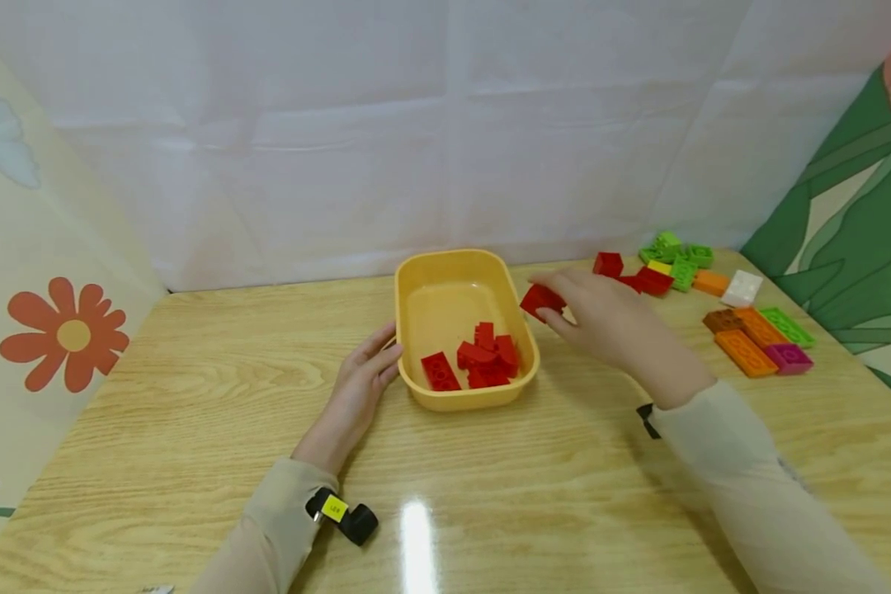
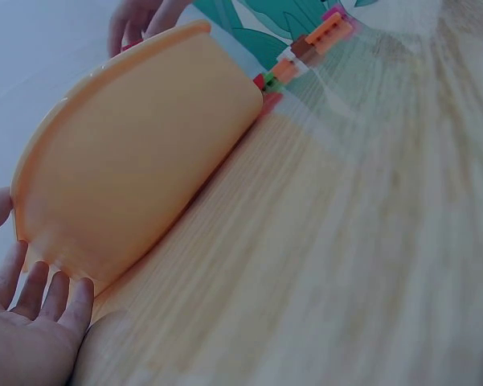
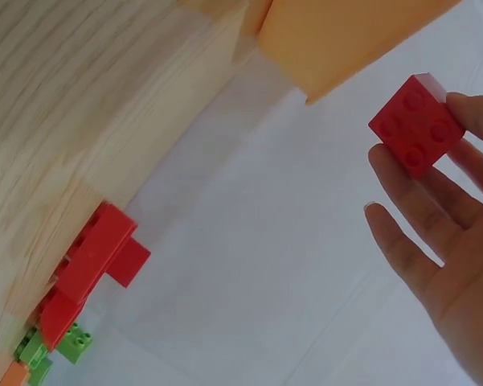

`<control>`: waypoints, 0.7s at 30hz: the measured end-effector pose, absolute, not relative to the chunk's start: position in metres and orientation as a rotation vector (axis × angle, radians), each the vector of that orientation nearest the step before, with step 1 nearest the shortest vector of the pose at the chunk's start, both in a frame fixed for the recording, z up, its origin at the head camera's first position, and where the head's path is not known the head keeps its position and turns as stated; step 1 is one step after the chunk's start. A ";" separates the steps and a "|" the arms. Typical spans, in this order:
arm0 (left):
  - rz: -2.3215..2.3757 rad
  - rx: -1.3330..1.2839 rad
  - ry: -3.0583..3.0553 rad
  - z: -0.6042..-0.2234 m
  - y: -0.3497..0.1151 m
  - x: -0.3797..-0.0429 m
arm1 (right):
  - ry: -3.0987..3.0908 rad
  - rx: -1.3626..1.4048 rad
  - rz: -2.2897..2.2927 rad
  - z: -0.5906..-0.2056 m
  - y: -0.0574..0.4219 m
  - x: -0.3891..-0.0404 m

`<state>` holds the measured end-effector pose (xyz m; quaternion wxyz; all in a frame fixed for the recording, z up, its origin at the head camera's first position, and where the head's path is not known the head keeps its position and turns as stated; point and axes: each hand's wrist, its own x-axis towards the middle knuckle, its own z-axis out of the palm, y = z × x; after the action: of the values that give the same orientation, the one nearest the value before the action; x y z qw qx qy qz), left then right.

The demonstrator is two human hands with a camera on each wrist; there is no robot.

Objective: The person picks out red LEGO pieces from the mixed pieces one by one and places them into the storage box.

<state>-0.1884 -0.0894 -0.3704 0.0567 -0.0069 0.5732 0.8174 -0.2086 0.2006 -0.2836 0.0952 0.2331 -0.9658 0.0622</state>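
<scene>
Beige cloth sleeves (image 1: 750, 478), two of them, sat closest, above a glossy wood-grain table (image 1: 215, 445). Past them was a smooth yellow plastic tub (image 1: 469, 402), rounded corners, at least five red bricks (image 1: 440, 373) inside (piled up, so no exact count). Left hand (image 1: 356, 384) had its fingers spread, fairly straight, touching the tub's left side. Right hand (image 1: 601, 318) was pinching one boxy red block (image 1: 542, 302) between thumb and fingers, just right of the tub's rim. Farther right of the tub: at least three loose reds (image 1: 654, 281), three oranges (image 1: 745, 353), one white (image 1: 742, 289), one brown (image 1: 722, 320), one magenta (image 1: 789, 359), one yellow (image 1: 659, 267), plus several studded greens (image 1: 684, 273), too jumbled to count.
</scene>
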 end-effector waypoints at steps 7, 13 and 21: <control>2.480 -0.010 1.755 -0.371 -0.088 -0.189 | -2.719 0.830 0.165 -0.288 0.190 -0.203; 2.474 -0.024 1.743 -0.371 -0.089 -0.189 | -2.620 0.930 0.182 -0.289 0.181 -0.198; 2.483 -0.018 1.741 -0.370 -0.088 -0.188 | -2.569 1.037 0.160 -0.292 0.171 -0.194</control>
<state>-0.1882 -0.0882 -0.3700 0.0546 -0.0058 0.5733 0.8175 -0.1942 0.1708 -0.2924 0.1822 0.3675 -0.9102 0.0567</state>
